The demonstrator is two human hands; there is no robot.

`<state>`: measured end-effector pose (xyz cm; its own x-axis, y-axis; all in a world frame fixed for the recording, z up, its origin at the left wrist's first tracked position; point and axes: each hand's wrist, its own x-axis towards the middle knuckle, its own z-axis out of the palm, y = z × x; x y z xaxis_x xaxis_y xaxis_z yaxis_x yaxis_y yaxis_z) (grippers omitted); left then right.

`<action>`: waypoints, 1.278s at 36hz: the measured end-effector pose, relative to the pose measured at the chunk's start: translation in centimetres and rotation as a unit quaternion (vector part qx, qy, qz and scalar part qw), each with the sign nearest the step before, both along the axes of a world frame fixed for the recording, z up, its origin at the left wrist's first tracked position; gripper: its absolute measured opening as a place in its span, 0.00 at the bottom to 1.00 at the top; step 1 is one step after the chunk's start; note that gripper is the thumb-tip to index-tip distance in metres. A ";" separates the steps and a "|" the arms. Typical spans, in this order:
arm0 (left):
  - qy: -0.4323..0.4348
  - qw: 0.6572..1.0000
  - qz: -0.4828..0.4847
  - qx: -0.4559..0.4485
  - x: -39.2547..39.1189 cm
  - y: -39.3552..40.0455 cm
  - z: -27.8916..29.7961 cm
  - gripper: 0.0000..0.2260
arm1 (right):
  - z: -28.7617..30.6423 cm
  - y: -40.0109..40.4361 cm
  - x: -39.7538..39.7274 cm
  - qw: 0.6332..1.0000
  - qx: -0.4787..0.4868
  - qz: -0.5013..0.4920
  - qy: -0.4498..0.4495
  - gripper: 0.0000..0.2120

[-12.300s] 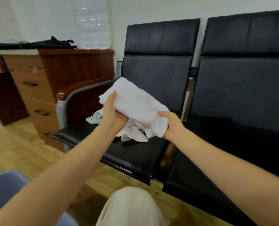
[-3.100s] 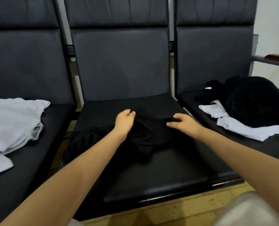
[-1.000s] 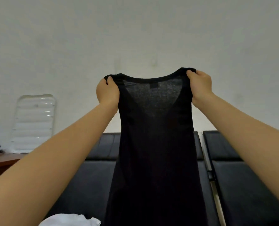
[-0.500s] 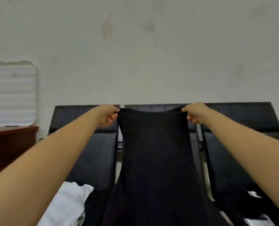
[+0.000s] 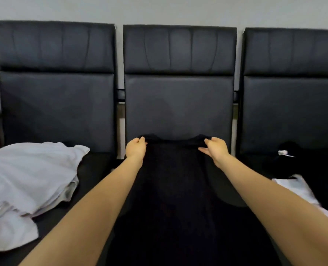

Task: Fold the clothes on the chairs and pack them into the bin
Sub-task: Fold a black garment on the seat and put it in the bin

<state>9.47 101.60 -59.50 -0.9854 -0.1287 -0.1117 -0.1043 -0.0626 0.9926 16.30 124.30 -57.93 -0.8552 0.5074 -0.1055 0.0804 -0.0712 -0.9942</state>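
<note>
A black tank top (image 5: 176,185) lies lengthwise on the seat of the middle chair (image 5: 178,108), its shoulder straps at the foot of the backrest. My left hand (image 5: 136,148) pinches the left strap and my right hand (image 5: 215,148) pinches the right strap, thumb on top, both low over the seat. The lower part of the top runs toward me between my forearms and out of the frame. No bin is in view.
A pile of white clothes (image 5: 30,175) lies on the left chair's seat. On the right chair sit a crumpled black garment (image 5: 293,164) and a white garment (image 5: 299,189). Tall black backrests close off the far side.
Both hands have come down with the black tank top from held up in the air to the middle seat, where it now lies spread. My view has tilted down.
</note>
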 end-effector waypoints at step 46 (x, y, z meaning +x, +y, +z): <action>0.027 0.947 0.077 -0.311 8.6 -11.5 -6.0 0.13 | -6.9 3.4 14.1 0.940 0.283 -0.114 -0.151 0.19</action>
<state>18.06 90.08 -65.52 -0.9514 -0.2965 0.0832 -0.0898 0.5256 0.8460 30.35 127.70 -64.78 -0.6913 0.7224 0.0165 0.4114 0.4122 -0.8130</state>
